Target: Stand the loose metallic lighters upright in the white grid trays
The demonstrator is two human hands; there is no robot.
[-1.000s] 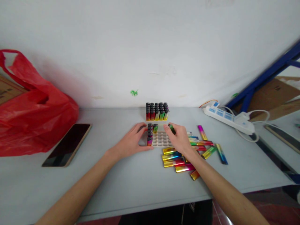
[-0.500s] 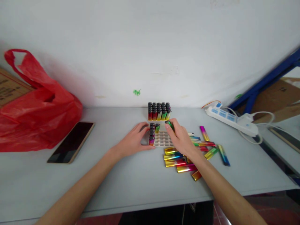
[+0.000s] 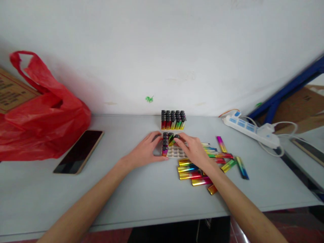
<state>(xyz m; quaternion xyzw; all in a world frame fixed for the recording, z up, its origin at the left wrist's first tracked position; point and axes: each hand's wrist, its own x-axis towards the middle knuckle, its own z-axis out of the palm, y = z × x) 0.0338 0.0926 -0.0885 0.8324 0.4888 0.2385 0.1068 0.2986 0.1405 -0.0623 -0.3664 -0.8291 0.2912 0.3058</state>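
Observation:
A pale tray with round holes (image 3: 176,152) lies on the table, with a column of upright black-topped lighters (image 3: 165,144) along its left side. My left hand (image 3: 145,151) rests at that side, thumb and fingers apart around the tray's edge. Pinched in my right hand (image 3: 193,148) is a green lighter (image 3: 178,136), tilted over the back of the tray, beside another green lighter (image 3: 171,139). Behind the tray stands a full block of lighters (image 3: 173,120). Loose shiny lighters (image 3: 189,175) lie under and beside my right forearm.
On the left are a red plastic bag (image 3: 50,118), a cardboard box (image 3: 15,89) and a phone (image 3: 79,152). A white power strip (image 3: 250,130) with cables lies at the right, near a blue metal frame (image 3: 278,98). The wall rises behind the table.
My right hand has moved slightly left, bringing its lighter close to the green one in the tray's back row. My left hand stays at the tray's side.

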